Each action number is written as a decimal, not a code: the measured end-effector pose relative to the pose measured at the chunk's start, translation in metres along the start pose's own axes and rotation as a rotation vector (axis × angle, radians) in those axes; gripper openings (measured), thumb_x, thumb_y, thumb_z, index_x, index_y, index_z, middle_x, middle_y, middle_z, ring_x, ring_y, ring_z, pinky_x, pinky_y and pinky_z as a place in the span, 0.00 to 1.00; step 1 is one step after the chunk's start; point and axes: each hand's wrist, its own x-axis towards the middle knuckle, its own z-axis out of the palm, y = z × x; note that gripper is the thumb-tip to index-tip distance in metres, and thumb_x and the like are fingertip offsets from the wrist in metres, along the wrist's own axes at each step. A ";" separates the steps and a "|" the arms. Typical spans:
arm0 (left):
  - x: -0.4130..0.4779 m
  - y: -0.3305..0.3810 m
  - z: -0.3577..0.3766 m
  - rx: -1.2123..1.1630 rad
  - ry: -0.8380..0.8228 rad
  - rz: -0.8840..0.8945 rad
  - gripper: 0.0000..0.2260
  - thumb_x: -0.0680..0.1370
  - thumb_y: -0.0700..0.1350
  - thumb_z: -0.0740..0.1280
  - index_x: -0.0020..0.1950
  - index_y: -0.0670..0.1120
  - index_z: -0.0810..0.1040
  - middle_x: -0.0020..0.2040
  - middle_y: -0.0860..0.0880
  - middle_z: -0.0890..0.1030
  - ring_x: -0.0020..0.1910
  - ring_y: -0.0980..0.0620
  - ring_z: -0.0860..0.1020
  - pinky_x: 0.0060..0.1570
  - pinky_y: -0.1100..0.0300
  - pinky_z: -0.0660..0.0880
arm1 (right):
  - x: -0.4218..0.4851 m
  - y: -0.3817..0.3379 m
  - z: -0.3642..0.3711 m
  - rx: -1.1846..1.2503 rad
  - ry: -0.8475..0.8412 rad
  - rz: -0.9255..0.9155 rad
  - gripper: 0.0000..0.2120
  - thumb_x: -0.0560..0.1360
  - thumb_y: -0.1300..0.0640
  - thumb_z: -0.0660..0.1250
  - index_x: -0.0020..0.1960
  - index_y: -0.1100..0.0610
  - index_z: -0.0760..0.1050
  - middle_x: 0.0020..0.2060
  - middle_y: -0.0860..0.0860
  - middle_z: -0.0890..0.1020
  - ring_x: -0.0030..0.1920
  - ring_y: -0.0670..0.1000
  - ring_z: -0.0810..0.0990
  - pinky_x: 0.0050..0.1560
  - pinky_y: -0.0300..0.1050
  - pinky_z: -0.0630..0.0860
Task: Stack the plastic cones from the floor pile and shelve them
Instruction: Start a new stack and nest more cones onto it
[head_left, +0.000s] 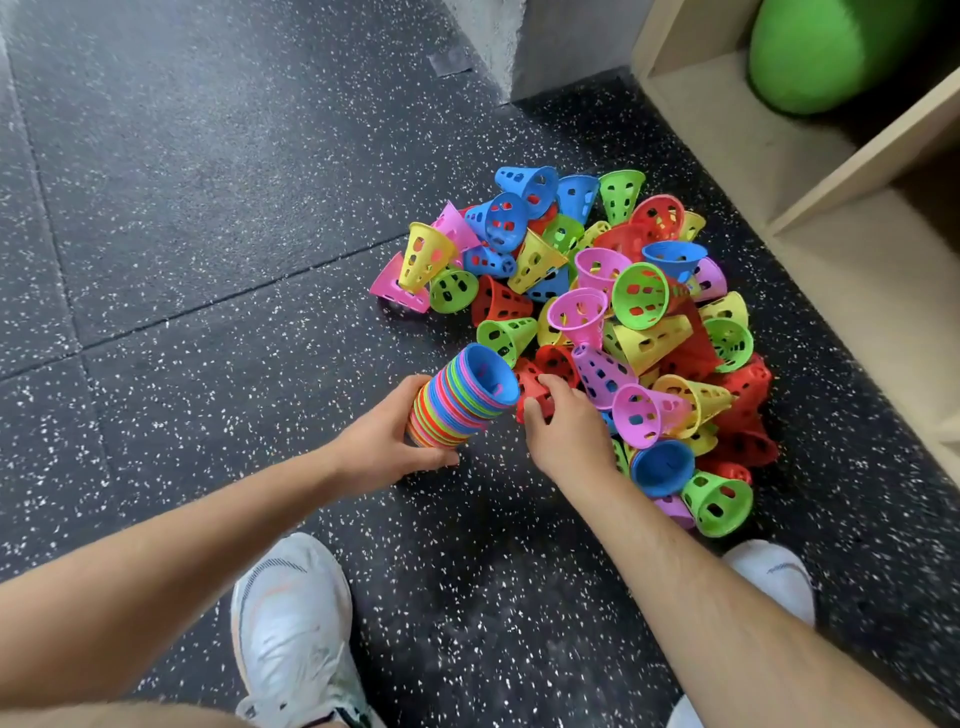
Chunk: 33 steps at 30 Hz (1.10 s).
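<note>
A pile of loose plastic cones in red, blue, green, yellow and pink lies on the speckled floor beside a shelf. My left hand grips a nested stack of cones, tilted with its open blue mouth facing up and right. My right hand is at the near-left edge of the pile, thumb and fingers pinching a red cone just right of the stack.
A light wooden shelf unit stands on the right, with a green ball in its upper compartment. A grey wall corner rises at the back. My white shoes stand near the bottom edge.
</note>
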 end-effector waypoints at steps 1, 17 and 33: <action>0.001 0.001 0.000 -0.013 0.007 0.004 0.38 0.67 0.55 0.83 0.70 0.61 0.66 0.57 0.56 0.82 0.57 0.56 0.82 0.62 0.50 0.79 | -0.001 0.001 0.001 0.024 0.026 -0.005 0.17 0.82 0.47 0.60 0.68 0.51 0.72 0.54 0.52 0.78 0.54 0.55 0.78 0.50 0.49 0.74; 0.002 -0.002 -0.009 -0.126 0.099 -0.048 0.39 0.63 0.58 0.82 0.68 0.52 0.68 0.57 0.51 0.82 0.54 0.56 0.82 0.60 0.56 0.78 | -0.003 -0.012 -0.010 0.331 0.256 -0.172 0.16 0.81 0.54 0.64 0.68 0.46 0.73 0.50 0.44 0.82 0.55 0.49 0.79 0.56 0.55 0.78; 0.002 0.000 -0.008 -0.133 0.076 -0.012 0.39 0.61 0.61 0.80 0.68 0.57 0.67 0.58 0.51 0.82 0.57 0.55 0.82 0.62 0.56 0.78 | 0.004 -0.061 -0.053 0.419 0.642 -0.443 0.07 0.79 0.59 0.69 0.56 0.55 0.82 0.49 0.40 0.80 0.56 0.54 0.78 0.59 0.46 0.75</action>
